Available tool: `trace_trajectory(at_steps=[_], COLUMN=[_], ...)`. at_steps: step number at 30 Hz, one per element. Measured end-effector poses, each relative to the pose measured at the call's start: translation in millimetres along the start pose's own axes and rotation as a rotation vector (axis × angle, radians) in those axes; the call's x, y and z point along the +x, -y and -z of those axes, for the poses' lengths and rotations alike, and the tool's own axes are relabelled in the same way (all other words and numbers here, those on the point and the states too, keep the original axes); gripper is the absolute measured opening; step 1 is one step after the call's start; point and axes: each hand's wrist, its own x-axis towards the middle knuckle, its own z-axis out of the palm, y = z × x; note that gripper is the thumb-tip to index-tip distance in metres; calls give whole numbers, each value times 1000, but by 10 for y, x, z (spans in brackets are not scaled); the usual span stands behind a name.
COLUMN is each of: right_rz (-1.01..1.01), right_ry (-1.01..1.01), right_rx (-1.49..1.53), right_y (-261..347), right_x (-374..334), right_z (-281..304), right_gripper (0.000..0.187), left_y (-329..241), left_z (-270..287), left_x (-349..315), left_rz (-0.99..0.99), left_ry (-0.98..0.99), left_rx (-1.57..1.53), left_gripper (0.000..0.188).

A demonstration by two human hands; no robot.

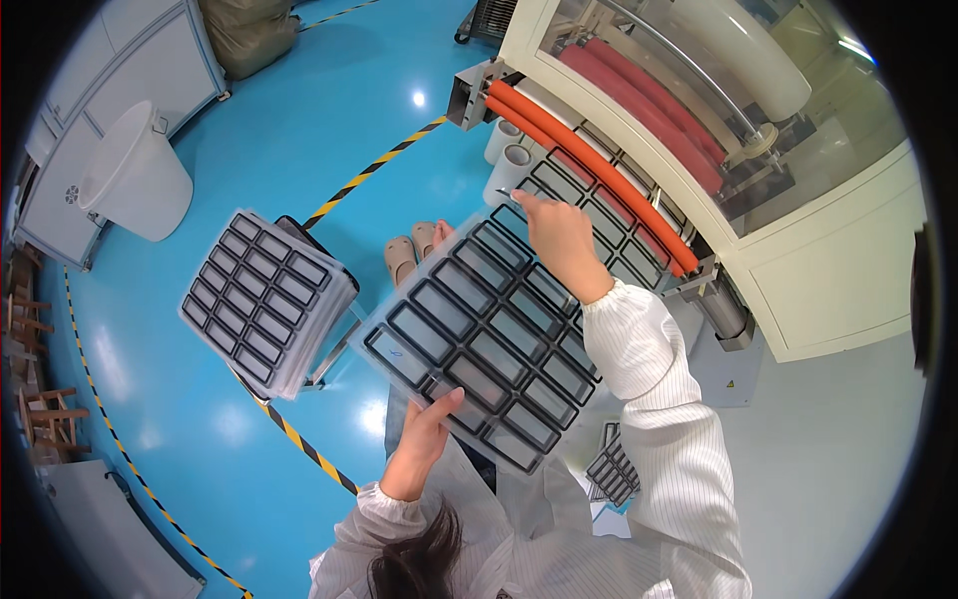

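Observation:
My left hand (pixel 427 437) grips the near edge of a clear plastic sheet (pixel 396 352) that carries rows of black rectangular frames, its thumb lying on top. A small blue mark shows in one frame at the sheet's left corner. Over the far edge of the sheet, my right hand (pixel 561 240) is closed round a small thin tool (pixel 507 194) with a dark tip; its exact kind is too small to tell. Beyond that hand, more framed sheet (pixel 569 185) lies in front of the orange rollers (pixel 599 180). The join between the two is partly hidden by my hand.
A stack of similar framed sheets (pixel 261 299) rests on a stand to the left. White film rolls (pixel 509 170) stand by the cream machine (pixel 818 270). A white bucket (pixel 145 175) is at far left. Striped tape (pixel 374 170) marks the blue floor. Smaller framed pieces (pixel 614 469) lie beside my right arm.

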Motion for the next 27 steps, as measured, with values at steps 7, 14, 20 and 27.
trace_trajectory(at_steps=[7,14,20,27], right_rz=[68,84,54,-64], right_ry=[54,195,184,251], right_rx=[27,-76,-78,-117], right_y=[96,95,-132,-273], right_x=[-18,-321,-1175,-2040], right_z=[7,194,583,1102], right_gripper=[35,38,42,38], left_y=[13,-40,-43,25], left_z=[12,-16,120,331], left_x=[19,-30,-103,-150], left_rz=[-9,6,29,-22], left_ry=[-17,15,-24,8], left_rx=[-8,-54,-43,-44], left_gripper=[34,38,42,48])
